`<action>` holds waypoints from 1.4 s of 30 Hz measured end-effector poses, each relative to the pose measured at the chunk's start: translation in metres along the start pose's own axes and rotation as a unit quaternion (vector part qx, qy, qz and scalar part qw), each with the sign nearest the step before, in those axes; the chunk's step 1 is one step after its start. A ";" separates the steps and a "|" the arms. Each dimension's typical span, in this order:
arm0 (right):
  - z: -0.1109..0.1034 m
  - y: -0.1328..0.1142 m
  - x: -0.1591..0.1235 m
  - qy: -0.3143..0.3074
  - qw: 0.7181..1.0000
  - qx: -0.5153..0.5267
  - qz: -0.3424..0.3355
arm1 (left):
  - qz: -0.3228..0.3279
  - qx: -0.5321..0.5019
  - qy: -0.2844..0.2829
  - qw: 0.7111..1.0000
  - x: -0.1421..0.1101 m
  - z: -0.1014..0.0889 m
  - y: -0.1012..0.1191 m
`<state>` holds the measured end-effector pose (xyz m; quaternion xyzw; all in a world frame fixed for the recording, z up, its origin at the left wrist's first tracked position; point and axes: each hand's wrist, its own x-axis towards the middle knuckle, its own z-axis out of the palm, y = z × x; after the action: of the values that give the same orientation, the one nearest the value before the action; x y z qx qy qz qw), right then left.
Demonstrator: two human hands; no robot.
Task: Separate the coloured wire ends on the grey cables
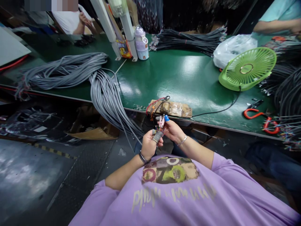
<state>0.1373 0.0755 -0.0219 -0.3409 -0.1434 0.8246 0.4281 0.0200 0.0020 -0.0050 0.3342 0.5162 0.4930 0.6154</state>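
Note:
My left hand (151, 143), with grey wraps on its thumb and finger, is closed on the end of a grey cable whose thin coloured wires (159, 128) fan out upward. Close beside it, my right hand (173, 129) wears a blue cap on one fingertip; its fingers are closed at the wire ends, around a small pinkish piece (161, 121) that is too small to name. Just beyond both hands, a worn wooden block (176, 109) with a red wire and a black wire lies at the table's edge. A bundle of grey cables (105, 91) hangs over the edge to the left.
On the green table (169, 75) stand a lilac bottle (141, 44) and a green fan (246, 69), its cord running toward the block. Red-handled pliers (254, 113) lie at right near black cable bundles (290, 88). Two people sit across the table.

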 end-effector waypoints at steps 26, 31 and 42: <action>0.008 -0.014 -0.013 0.034 0.996 -0.065 0.060 | -0.022 -0.090 0.055 0.994 -0.005 0.002 0.009; 0.007 -0.019 -0.013 0.024 0.997 -0.030 0.072 | -0.050 -0.123 0.049 0.990 -0.002 0.005 0.013; 0.000 -0.007 -0.006 -0.009 0.999 0.012 0.038 | -0.099 -0.126 0.049 0.986 0.002 0.007 0.012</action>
<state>0.1440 0.0750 -0.0163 -0.3337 -0.1245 0.8447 0.3995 0.0236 0.0084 0.0075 0.1770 0.5100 0.5068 0.6721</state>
